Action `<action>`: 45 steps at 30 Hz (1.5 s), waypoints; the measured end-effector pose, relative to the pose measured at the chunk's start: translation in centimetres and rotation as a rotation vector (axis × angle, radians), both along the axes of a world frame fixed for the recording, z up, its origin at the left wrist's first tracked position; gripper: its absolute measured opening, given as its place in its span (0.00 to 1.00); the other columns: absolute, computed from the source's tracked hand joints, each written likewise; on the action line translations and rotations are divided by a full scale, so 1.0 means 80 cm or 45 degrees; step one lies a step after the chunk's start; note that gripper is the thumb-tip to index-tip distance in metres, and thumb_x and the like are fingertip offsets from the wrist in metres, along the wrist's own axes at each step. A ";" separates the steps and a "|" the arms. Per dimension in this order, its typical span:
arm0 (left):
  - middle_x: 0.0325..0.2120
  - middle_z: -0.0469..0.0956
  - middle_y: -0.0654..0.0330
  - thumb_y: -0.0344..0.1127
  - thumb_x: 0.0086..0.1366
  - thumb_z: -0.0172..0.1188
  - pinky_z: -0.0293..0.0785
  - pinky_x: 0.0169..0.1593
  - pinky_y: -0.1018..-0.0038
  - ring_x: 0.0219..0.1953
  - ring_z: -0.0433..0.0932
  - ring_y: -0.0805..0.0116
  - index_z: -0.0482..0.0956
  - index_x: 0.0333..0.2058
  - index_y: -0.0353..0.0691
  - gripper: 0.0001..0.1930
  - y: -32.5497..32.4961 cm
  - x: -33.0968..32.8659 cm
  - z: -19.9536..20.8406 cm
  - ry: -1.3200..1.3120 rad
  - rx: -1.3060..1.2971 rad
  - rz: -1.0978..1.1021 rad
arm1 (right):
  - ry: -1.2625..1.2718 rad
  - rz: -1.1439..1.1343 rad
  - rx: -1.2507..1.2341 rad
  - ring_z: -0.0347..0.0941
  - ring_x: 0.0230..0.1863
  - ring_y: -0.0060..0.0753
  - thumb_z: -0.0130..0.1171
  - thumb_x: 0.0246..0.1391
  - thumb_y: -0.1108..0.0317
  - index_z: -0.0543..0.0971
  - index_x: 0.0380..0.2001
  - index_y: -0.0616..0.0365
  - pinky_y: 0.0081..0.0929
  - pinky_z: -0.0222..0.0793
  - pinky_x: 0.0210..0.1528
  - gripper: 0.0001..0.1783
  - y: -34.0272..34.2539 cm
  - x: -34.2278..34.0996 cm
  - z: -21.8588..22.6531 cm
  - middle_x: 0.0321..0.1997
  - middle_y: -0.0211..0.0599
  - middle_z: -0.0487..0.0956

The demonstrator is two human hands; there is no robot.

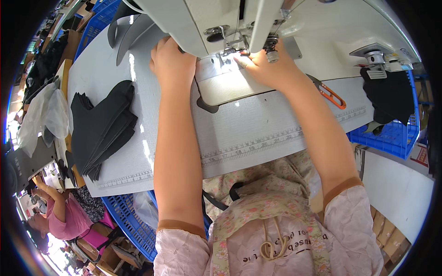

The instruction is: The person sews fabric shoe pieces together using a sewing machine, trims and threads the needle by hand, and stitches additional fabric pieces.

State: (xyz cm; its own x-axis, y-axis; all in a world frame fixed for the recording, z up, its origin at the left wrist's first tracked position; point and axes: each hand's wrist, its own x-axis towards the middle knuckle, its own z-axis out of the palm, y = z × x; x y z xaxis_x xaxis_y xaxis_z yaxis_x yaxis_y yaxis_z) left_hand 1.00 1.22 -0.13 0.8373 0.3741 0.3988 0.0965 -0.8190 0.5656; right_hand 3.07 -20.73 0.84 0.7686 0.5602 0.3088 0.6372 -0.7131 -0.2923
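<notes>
A white sewing machine (193,23) stands before me, its lamp shining on the needle area. My left hand (172,62) rests on the grey work table (244,124), left of the machine's bed plate (230,87). Its fingers are bent and partly hidden behind the machine head; whatever they grip is out of sight. On the other side, my right hand (271,66) lies close to the presser foot (229,51), thumb pointing at the needle. Its fingers look closed, but the machine covers what they hold. Orange-handled thread snips (332,95) lie beside my right forearm.
A stack of black cut pieces (103,126) lies on the left of the table; dark curved pieces (131,34) lie farther back. Printed rulers (258,146) run along the front edge. Blue crates (391,138) flank the table. A person in pink (69,214) sits at left.
</notes>
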 end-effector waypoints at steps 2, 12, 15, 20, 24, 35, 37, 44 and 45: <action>0.46 0.79 0.56 0.45 0.56 0.61 0.58 0.61 0.52 0.55 0.70 0.49 0.84 0.40 0.44 0.16 0.004 0.002 -0.003 0.010 -0.005 -0.023 | 0.089 -0.021 -0.156 0.67 0.56 0.44 0.63 0.52 0.46 0.80 0.38 0.68 0.36 0.60 0.63 0.29 0.001 -0.004 0.011 0.46 0.47 0.77; 0.44 0.80 0.54 0.41 0.54 0.63 0.60 0.59 0.53 0.52 0.72 0.51 0.82 0.34 0.31 0.16 -0.002 0.002 -0.002 0.053 0.161 -0.025 | 0.386 -0.340 -0.012 0.61 0.62 0.42 0.61 0.53 0.41 0.80 0.41 0.69 0.35 0.65 0.63 0.35 0.007 -0.004 0.003 0.53 0.46 0.72; 0.42 0.79 0.54 0.41 0.54 0.62 0.61 0.57 0.52 0.51 0.73 0.50 0.81 0.33 0.30 0.16 0.001 0.002 -0.001 0.033 0.213 -0.046 | 0.324 -0.322 -0.012 0.62 0.62 0.43 0.61 0.53 0.41 0.81 0.39 0.70 0.34 0.64 0.63 0.34 0.008 -0.006 0.004 0.53 0.47 0.73; 0.41 0.79 0.54 0.40 0.55 0.62 0.62 0.56 0.52 0.50 0.73 0.51 0.81 0.31 0.31 0.15 0.000 0.001 0.001 0.018 0.238 -0.043 | 0.354 -0.356 0.022 0.63 0.61 0.45 0.62 0.52 0.41 0.80 0.40 0.72 0.34 0.64 0.63 0.36 0.008 -0.002 0.007 0.53 0.49 0.74; 0.40 0.79 0.54 0.41 0.55 0.63 0.62 0.55 0.52 0.50 0.73 0.51 0.80 0.30 0.32 0.15 0.000 0.000 0.001 0.017 0.241 -0.028 | 0.289 -0.377 0.038 0.63 0.62 0.45 0.62 0.52 0.41 0.79 0.41 0.74 0.34 0.64 0.64 0.38 0.011 -0.009 0.011 0.54 0.49 0.74; 0.41 0.80 0.55 0.44 0.54 0.64 0.63 0.55 0.54 0.48 0.74 0.52 0.81 0.29 0.34 0.16 0.007 0.006 -0.005 -0.012 0.140 -0.072 | 0.378 -0.330 0.033 0.63 0.61 0.42 0.64 0.50 0.42 0.80 0.40 0.70 0.35 0.65 0.62 0.35 0.005 -0.004 0.009 0.50 0.46 0.75; 0.41 0.79 0.54 0.44 0.54 0.64 0.63 0.54 0.54 0.48 0.74 0.51 0.81 0.30 0.33 0.16 0.002 0.006 0.003 -0.008 0.159 -0.050 | 0.376 -0.340 0.030 0.64 0.61 0.42 0.65 0.49 0.43 0.80 0.40 0.68 0.35 0.65 0.62 0.33 0.004 -0.003 0.009 0.50 0.46 0.75; 0.43 0.79 0.49 0.44 0.58 0.63 0.68 0.55 0.56 0.49 0.74 0.46 0.81 0.40 0.34 0.19 0.007 -0.019 0.027 -0.052 -0.013 -0.005 | 0.242 -0.223 0.214 0.69 0.53 0.50 0.68 0.46 0.51 0.82 0.35 0.60 0.41 0.68 0.56 0.22 0.007 -0.002 0.010 0.43 0.50 0.78; 0.43 0.79 0.50 0.43 0.59 0.62 0.69 0.54 0.57 0.50 0.74 0.46 0.81 0.41 0.35 0.17 0.012 -0.028 0.033 -0.055 -0.023 -0.025 | 0.347 -0.323 0.195 0.70 0.50 0.52 0.69 0.46 0.54 0.81 0.34 0.61 0.42 0.69 0.54 0.21 0.011 -0.010 0.018 0.42 0.51 0.78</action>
